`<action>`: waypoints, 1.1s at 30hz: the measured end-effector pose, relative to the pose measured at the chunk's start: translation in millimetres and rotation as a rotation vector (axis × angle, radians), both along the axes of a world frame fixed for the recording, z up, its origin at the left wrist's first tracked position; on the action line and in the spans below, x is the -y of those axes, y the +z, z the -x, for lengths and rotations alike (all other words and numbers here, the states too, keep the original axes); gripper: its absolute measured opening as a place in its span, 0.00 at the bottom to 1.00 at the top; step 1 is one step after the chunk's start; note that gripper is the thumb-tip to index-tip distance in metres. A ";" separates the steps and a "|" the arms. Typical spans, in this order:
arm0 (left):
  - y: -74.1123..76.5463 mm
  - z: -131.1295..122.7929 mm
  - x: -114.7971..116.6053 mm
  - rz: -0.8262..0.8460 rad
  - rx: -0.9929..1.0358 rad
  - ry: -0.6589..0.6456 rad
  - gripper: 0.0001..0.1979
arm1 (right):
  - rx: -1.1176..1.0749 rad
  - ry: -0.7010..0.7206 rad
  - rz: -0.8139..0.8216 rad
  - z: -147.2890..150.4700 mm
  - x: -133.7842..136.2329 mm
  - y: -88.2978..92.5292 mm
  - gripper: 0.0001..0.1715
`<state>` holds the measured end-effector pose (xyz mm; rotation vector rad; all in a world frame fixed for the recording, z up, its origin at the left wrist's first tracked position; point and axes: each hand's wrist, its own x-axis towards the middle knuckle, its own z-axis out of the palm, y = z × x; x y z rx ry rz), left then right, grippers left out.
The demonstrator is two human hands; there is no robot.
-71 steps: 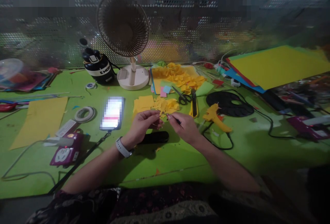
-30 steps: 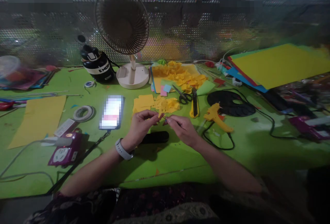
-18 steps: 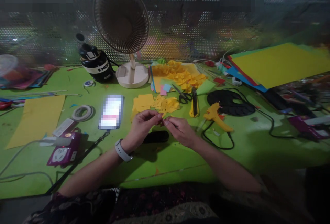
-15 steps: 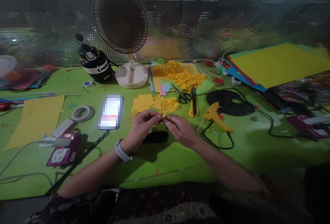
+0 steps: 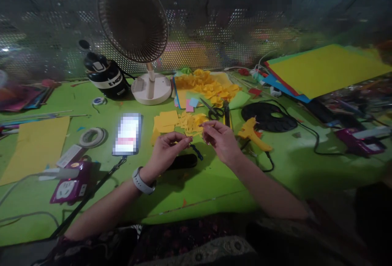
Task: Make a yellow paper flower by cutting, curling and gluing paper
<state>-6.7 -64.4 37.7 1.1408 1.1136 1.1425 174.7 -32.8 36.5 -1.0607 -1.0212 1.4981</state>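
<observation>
from the midpoint between the hands, the left hand (image 5: 168,149) sits at 9 o'clock, its fingertips drawn near the thumb; i cannot tell whether that grip is clamped on anything. flat yellow squares (image 5: 167,121) lie at 10 o'clock, overlapping and looking unworked. at 12, just beyond the fingers, is a loose heap of cut yellow pieces (image 5: 192,122), apparently cut but not yet shaped. a dark blue strip (image 5: 197,152) shows at 6, right below the left fingertips; whether it hangs from them or lies flat is unclear. between 12 and 1, farther back, many ruffled pieces (image 5: 211,86) look shaped, so the work seems well along, with the flat stock left. the right hand (image 5: 225,141), at 3, has thumb and fingers close at the tips, apart from the left; too blurred to tell whether its grip has something.

as for edges, the phone (image 5: 127,135) at 9 bounds the left wrist's side, and its strap (image 5: 92,194) runs toward 8. the black case (image 5: 185,162) at 7 lies close under the left hand. scissors (image 5: 216,114) at 1 and the glue gun (image 5: 255,135) at 3 crowd the right hand. the widest room is the green surface (image 5: 220,184) from 5 to 6, down to its near edge.
</observation>
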 end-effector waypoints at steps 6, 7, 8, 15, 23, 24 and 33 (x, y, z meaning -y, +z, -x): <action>4.5 0.6 -3.2 0.292 0.237 -0.004 0.12 | 0.026 0.028 0.123 3.4 -7.8 -10.4 0.22; 5.5 0.5 -3.8 0.325 0.262 0.009 0.11 | 0.037 0.047 0.132 3.4 -8.4 -12.7 0.21; 6.2 0.7 -4.3 0.341 0.277 0.022 0.11 | 0.048 0.063 0.135 3.2 -8.9 -14.4 0.21; 5.0 6.4 -9.2 0.224 0.237 0.134 0.12 | 0.248 -0.047 -0.131 -0.2 1.2 -1.9 0.22; 7.1 4.2 -10.5 0.171 0.247 0.218 0.13 | 0.760 0.177 -0.422 8.7 23.6 -3.9 0.23; 7.0 3.8 -10.5 0.171 0.247 0.220 0.13 | 0.788 0.204 -0.425 9.0 23.3 -6.5 0.21; 2.3 -1.1 -8.3 0.067 0.182 0.214 0.13 | 0.859 0.174 -0.635 3.3 15.8 -10.4 0.12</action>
